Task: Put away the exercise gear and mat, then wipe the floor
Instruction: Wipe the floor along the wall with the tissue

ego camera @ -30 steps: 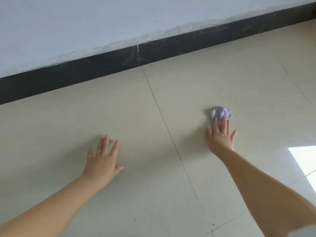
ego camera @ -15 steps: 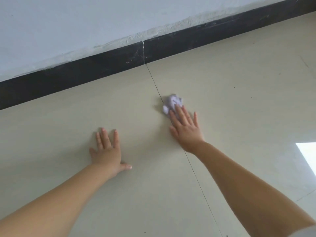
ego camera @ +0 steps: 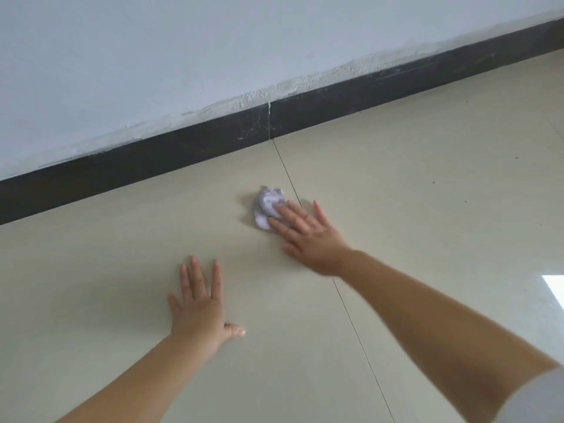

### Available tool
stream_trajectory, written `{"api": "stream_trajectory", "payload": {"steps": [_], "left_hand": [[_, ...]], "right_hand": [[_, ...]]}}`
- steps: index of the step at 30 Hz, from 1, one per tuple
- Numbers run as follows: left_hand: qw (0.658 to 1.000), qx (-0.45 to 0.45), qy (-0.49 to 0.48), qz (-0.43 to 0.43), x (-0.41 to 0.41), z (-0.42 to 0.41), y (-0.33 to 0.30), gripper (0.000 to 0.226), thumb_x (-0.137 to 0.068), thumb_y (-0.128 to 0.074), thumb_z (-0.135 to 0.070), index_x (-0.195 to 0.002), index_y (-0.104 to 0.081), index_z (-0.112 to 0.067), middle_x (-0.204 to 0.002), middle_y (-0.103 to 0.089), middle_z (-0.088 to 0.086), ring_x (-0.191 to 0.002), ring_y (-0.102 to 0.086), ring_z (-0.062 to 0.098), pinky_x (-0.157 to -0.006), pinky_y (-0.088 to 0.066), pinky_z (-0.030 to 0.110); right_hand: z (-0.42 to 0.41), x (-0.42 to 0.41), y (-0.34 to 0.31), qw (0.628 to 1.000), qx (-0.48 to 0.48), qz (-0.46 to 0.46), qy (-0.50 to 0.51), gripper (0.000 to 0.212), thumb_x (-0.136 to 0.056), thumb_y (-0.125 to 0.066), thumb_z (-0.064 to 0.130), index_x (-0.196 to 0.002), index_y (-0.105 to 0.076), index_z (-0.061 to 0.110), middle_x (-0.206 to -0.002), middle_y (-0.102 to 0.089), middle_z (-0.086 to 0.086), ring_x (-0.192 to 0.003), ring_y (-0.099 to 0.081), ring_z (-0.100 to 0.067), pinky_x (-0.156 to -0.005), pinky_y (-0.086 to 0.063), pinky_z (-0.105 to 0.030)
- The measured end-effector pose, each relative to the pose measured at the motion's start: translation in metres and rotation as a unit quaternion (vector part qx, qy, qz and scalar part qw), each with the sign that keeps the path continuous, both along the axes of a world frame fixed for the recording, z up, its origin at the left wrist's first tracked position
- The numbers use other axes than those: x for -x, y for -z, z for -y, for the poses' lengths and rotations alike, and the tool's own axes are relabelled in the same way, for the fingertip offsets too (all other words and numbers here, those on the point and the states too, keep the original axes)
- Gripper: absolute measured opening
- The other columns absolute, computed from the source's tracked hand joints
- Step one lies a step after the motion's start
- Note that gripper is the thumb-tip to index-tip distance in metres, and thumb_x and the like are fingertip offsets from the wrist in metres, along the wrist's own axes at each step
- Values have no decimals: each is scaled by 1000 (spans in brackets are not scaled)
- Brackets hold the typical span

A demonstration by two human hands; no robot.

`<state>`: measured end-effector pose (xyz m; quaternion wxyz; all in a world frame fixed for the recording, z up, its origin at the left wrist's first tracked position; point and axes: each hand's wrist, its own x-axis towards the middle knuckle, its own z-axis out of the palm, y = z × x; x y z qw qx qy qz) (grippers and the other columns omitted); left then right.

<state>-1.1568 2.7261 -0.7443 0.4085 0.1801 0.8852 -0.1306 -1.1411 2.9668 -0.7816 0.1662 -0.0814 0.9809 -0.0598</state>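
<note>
presently, items left to right.

item 1: left hand (ego camera: 200, 306), at 7 o'clock of the view. fingers straight and spread wide, palm flat on the floor (ego camera: 427, 209), holding nothing; likely a prop for body weight. risk: the tile looks glossy, so a damp patch under this palm could let it slide and drop the person forward.

item 2: cloth (ego camera: 268, 207), small crumpled lilac wad, near centre, just left of the tile seam (ego camera: 351, 319), at 11 o'clock of the right hand, with the skirting (ego camera: 152, 166) further off at 12.

item 3: right hand (ego camera: 308, 236), fingers straight and fanned, pressing the cloth's near edge with the fingertips only; no grip round it. risk: with so little of the wad covered, a fast stroke may leave it behind, bare fingers then wiping the tile. risk: the wad is bunched, so it touches a narrow strip and may leave streaks.

item 4: no gear or mat in view.
</note>
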Motion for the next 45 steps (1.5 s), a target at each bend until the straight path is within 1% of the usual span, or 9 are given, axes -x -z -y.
{"api": "stream_trajectory", "payload": {"steps": [3, 9, 18, 21, 26, 33, 37, 41, 45], "left_hand": [[1000, 1, -2, 13, 1, 0, -1, 126, -74, -60, -67, -144, 29, -12, -142, 43, 23, -139, 27, 41, -114, -13, 55], [1000, 4, -5, 25, 3, -3, -2, 125, -75, -61, -65, -143, 30, -11, -144, 40, 26, -138, 29, 43, -114, -10, 56], [1000, -9, -5, 0, 0, -2, -1, 127, -73, -61, -67, -144, 29, -12, -146, 36, 27, -139, 26, 42, -113, -15, 55], [1000, -21, 3, -8, 1, 0, 3, 128, -73, -61, -67, -143, 30, -12, -146, 37, 27, -138, 28, 44, -113, -14, 57], [1000, -18, 6, -12, 1, 0, 6, 127, -73, -61, -68, -144, 29, -13, -145, 37, 27, -138, 27, 44, -112, -13, 59], [995, -83, 31, -42, 5, 18, 2, 117, -76, -62, -64, -149, 17, -18, -153, 27, 21, -144, 18, 35, -115, -15, 52], [976, -155, 106, -106, -1, 74, -8, 89, -82, -68, -39, -151, -18, -12, -158, -4, 21, -145, -19, 33, -110, -33, 44], [979, -122, 107, -121, -29, 147, 6, 89, -41, -92, -11, -123, -59, -2, -130, -49, 34, -112, -56, 47, -68, -54, 56], [982, -122, 51, -134, -59, 172, 6, 77, -69, -75, -11, -140, -45, -12, -149, -30, 27, -136, -34, 41, -89, -42, 59]], "right_hand": [[-75, 17, -2, 974, 10, 8, 225, 57, -97, -9, 48, -151, 0, 30, -159, 13, 1, -147, 11, -19, -115, 6, -51], [-122, 70, -10, 875, 24, 23, 482, 57, -101, -23, 34, -153, -5, 19, -160, 9, -7, -146, 11, -26, -117, 4, -49], [35, 6, 1, 994, 90, -6, 68, 58, -97, -19, 43, -151, -13, 26, -160, -3, 2, -147, 3, -17, -117, 8, -41], [-35, -64, 4, 962, 40, -22, 269, 58, -96, -16, 45, -151, -7, 29, -160, -2, 1, -146, 3, -17, -118, 0, -43], [-82, -151, -20, 831, 19, 70, 552, 58, -101, -20, 37, -152, 4, 24, -159, 16, -2, -146, 16, -19, -118, 5, -48], [119, -142, 6, 971, 34, -28, 234, 57, -97, -23, 44, -147, -30, 19, -157, -18, -2, -143, -15, -26, -112, -14, -52], [67, -166, 6, 983, 16, -24, 181, 52, -99, -19, 40, -150, -18, 30, -160, -7, 5, -145, -8, -18, -109, -15, -60], [-56, -224, -11, 871, 7, 49, 489, 61, -99, -28, 23, -152, 1, 27, -159, 15, 3, -146, 13, -17, -115, 2, -55], [-63, -237, -32, 775, 77, -14, 627, 65, -85, -41, -5, -146, -34, 14, -160, -8, -1, -147, -6, -22, -116, -17, -36]]}}
